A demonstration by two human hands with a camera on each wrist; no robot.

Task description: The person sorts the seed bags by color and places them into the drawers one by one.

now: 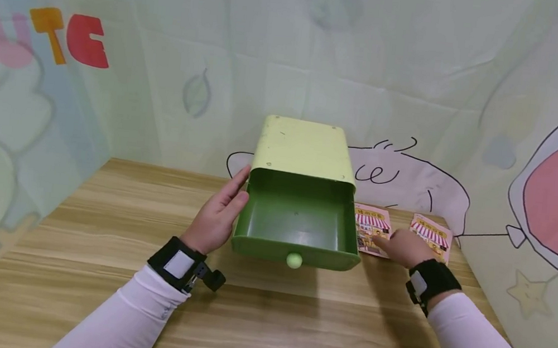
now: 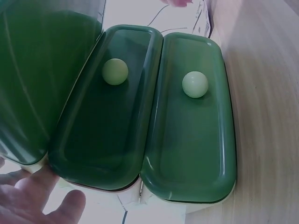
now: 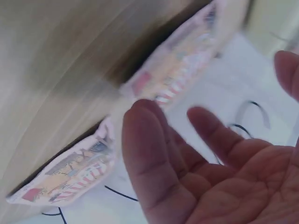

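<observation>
A pale yellow-green drawer cabinet (image 1: pixel 306 148) stands at the back of the table, its top green drawer (image 1: pixel 261 248) pulled out and the drawer's bare floor showing. My left hand (image 1: pixel 216 218) rests its straight fingers along the cabinet's left side. Below the pulled-out drawer, the left wrist view shows a middle drawer (image 2: pixel 107 135) and a bottom drawer (image 2: pixel 191 144), both pushed in. To the right of the cabinet, my right hand (image 1: pixel 407 248) is over two pink printed packets, the nearer-left packet (image 1: pixel 371 219) and the right packet (image 1: pixel 432 231). Its fingers are loosely bent and hold nothing.
The wood-grain table (image 1: pixel 115 248) runs up to a printed cloth backdrop (image 1: pixel 164 112) behind and on both sides. A round pale knob (image 1: pixel 293 261) sticks out from the front of the pulled-out drawer.
</observation>
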